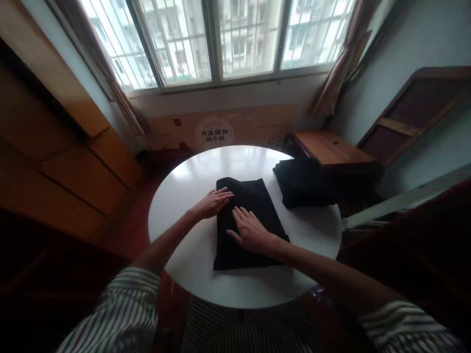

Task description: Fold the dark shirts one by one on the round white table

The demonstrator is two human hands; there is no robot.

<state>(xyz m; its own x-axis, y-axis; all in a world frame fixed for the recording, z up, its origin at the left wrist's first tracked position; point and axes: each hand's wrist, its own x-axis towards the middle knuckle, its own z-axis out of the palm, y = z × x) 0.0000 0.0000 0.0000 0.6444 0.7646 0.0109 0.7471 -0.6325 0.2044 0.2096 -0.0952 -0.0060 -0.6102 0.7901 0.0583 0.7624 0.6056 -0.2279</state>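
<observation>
A folded black cloth item, most likely a garment, lies flat in a rough rectangle on the round white table. My left hand rests on its left edge near the far end, fingers stretched out. Lower down, near the middle of the cloth, my right hand lies flat with the fingers extended and the thumb apart. Neither hand grips anything. To the right, a second pile of folded black cloth sits at the table's right edge.
A brown wooden table stands behind on the right, close to a wood-framed panel against the wall. Wooden cabinets line the left side. Beyond the table are a printed board and a barred window with curtains.
</observation>
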